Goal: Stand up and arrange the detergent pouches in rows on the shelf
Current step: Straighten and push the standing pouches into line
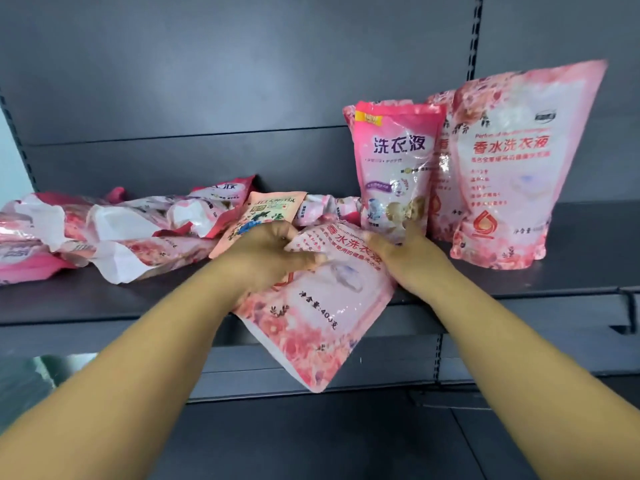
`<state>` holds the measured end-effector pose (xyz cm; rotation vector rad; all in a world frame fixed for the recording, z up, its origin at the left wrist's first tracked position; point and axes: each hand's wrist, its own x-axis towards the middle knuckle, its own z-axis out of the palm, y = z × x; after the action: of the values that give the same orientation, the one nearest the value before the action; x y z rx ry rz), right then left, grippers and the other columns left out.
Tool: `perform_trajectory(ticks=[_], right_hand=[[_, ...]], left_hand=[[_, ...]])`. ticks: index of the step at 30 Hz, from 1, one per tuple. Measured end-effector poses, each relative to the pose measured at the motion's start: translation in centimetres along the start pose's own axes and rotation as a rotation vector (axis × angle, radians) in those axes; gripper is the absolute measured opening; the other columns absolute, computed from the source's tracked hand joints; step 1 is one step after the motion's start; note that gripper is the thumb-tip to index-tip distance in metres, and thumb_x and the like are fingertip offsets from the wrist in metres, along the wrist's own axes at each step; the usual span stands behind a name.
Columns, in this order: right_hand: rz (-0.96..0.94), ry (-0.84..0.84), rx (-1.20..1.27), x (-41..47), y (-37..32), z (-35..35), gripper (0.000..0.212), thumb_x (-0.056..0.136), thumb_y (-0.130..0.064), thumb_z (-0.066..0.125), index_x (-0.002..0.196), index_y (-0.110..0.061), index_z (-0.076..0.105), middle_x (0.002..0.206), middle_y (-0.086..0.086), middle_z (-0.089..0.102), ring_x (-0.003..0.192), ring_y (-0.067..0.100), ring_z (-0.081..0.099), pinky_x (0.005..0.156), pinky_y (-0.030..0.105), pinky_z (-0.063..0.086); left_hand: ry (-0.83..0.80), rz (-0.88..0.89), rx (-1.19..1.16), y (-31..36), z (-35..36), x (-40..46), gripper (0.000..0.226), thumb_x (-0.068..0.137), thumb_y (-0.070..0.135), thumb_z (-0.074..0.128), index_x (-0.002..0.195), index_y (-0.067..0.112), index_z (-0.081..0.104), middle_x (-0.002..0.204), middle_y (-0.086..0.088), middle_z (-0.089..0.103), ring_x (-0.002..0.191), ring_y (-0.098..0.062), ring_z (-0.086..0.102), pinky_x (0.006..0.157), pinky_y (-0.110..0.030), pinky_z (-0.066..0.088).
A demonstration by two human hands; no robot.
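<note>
We hold one pink floral pouch between both hands at the front edge of the dark shelf.

Our left hand grips its upper left part, fingers curled over the top; our right hand is at its upper right corner, but we cannot tell whether those fingers grip or only press. The pouch tilts, its bottom corner hanging past the shelf edge toward us. Just behind our right hand stands a smaller pink pouch, and to its right a large floral pouch stands upright with another partly hidden behind it. To our left, more pouches lie flat in a heap, a peach-coloured pouch just behind our left hand.
</note>
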<state>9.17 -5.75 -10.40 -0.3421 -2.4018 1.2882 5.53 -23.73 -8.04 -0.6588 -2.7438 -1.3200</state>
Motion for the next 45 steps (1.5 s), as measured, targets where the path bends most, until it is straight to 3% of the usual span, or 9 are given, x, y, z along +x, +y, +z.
perform_trajectory(ticks=[5, 9, 13, 19, 26, 33, 36, 41, 45], right_hand=[[0.211, -0.068, 1.117, -1.5, -0.9, -1.0, 0.009, 0.088, -0.023, 0.060, 0.095, -0.019, 0.064, 0.081, -0.004, 0.069, 0.078, 0.011, 0.063, 0.080, 0.033, 0.052], [0.286, -0.419, 1.373, -1.8, -1.4, -0.3, 0.038, 0.094, -0.038, 0.049, 0.119, -0.012, 0.062, 0.106, 0.012, 0.070, 0.096, 0.025, 0.066, 0.083, 0.038, 0.052], [0.076, -0.285, 1.325, -0.2, -3.3, -2.8, 0.026, 0.086, -0.031, 0.057, 0.105, -0.017, 0.068, 0.099, 0.009, 0.072, 0.090, 0.025, 0.067, 0.086, 0.041, 0.052], [-0.335, -0.018, 1.039, 1.3, -5.6, -6.2, 0.009, 0.085, -0.020, 0.061, 0.091, -0.022, 0.067, 0.092, 0.001, 0.074, 0.089, 0.018, 0.070, 0.087, 0.039, 0.053], [-0.368, 0.279, 0.733, 3.3, -4.3, -3.9, 0.018, 0.089, -0.036, 0.055, 0.099, -0.022, 0.061, 0.086, -0.011, 0.067, 0.081, 0.001, 0.064, 0.065, 0.012, 0.054], [-0.271, 0.354, 0.496, 7.9, -1.7, -0.6, 0.027, 0.084, -0.056, 0.047, 0.097, -0.032, 0.050, 0.097, -0.005, 0.065, 0.093, 0.018, 0.064, 0.087, 0.045, 0.052], [-0.260, 0.409, 0.508, 8.8, -1.2, -0.6, 0.029, 0.087, -0.049, 0.049, 0.101, -0.025, 0.054, 0.096, -0.004, 0.064, 0.094, 0.018, 0.063, 0.087, 0.039, 0.052], [-0.286, 0.491, 0.551, 8.9, -1.0, -1.3, 0.045, 0.091, -0.045, 0.048, 0.126, -0.017, 0.052, 0.116, 0.000, 0.064, 0.110, 0.017, 0.059, 0.095, 0.033, 0.047], [-0.280, 0.548, 0.519, 8.9, -0.5, -1.6, 0.041, 0.095, -0.041, 0.040, 0.127, -0.018, 0.051, 0.119, -0.003, 0.059, 0.120, 0.020, 0.052, 0.103, 0.034, 0.041]], left_hand=[[0.283, 0.316, -0.112, 1.9, 1.6, 0.0, 0.031, 0.081, 0.022, 0.068, 0.072, 0.000, 0.048, 0.067, -0.010, 0.053, 0.057, -0.016, 0.042, 0.051, -0.025, 0.035], [0.468, 0.561, -0.085, 3.5, 1.8, 0.7, 0.033, 0.082, 0.030, 0.066, 0.072, 0.005, 0.047, 0.065, -0.017, 0.056, 0.057, -0.027, 0.046, 0.059, -0.033, 0.041], [0.582, 0.665, -0.137, 5.4, 1.5, 0.5, 0.028, 0.078, 0.048, 0.064, 0.070, 0.026, 0.048, 0.056, 0.007, 0.055, 0.052, -0.008, 0.048, 0.051, -0.016, 0.036], [0.242, 0.424, -0.660, 7.4, 1.5, 1.9, 0.025, 0.083, 0.053, 0.043, 0.094, 0.035, 0.058, 0.077, 0.018, 0.069, 0.072, 0.002, 0.066, 0.057, -0.011, 0.050], [0.503, 0.335, -0.691, 5.7, 5.0, 5.5, 0.017, 0.085, 0.035, 0.058, 0.077, 0.022, 0.061, 0.072, 0.009, 0.067, 0.058, 0.005, 0.063, 0.052, -0.011, 0.050], [0.626, 0.222, -0.552, 3.6, 7.6, 9.3, 0.027, 0.083, 0.038, 0.061, 0.078, 0.012, 0.062, 0.076, -0.005, 0.067, 0.076, -0.021, 0.064, 0.068, -0.024, 0.052], [0.570, 0.227, -0.546, 3.6, 7.4, 10.2, 0.022, 0.082, 0.037, 0.063, 0.074, 0.017, 0.063, 0.079, -0.011, 0.068, 0.079, -0.027, 0.066, 0.075, -0.035, 0.053], [0.399, 0.278, -0.672, 4.7, 8.4, 10.2, 0.006, 0.082, 0.028, 0.065, 0.077, 0.026, 0.063, 0.073, 0.012, 0.065, 0.066, -0.001, 0.063, 0.060, -0.012, 0.051], [0.254, 0.245, -0.794, 4.9, 8.6, 10.5, 0.003, 0.080, 0.026, 0.066, 0.083, 0.025, 0.066, 0.083, 0.005, 0.070, 0.084, -0.017, 0.067, 0.078, -0.030, 0.055]])
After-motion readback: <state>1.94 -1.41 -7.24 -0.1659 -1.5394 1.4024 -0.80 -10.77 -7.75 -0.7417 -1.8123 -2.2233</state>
